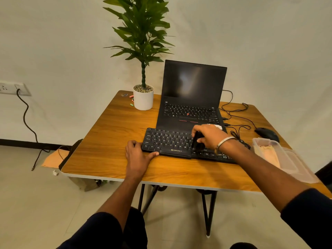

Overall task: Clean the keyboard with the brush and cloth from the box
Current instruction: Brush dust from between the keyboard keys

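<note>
Left hand [137, 155] flat, fingers spread; right hand [209, 135] curled in a grip (bangle at wrist).

My right hand [209, 135] grips a black brush [197, 141] on the flat black keyboard [168, 141], while my left hand [137, 155] steadies its left end on the wooden worktop [107, 141]. A clear plastic box [280, 155] holding a beige cloth [267, 151] sits to the right.
</note>
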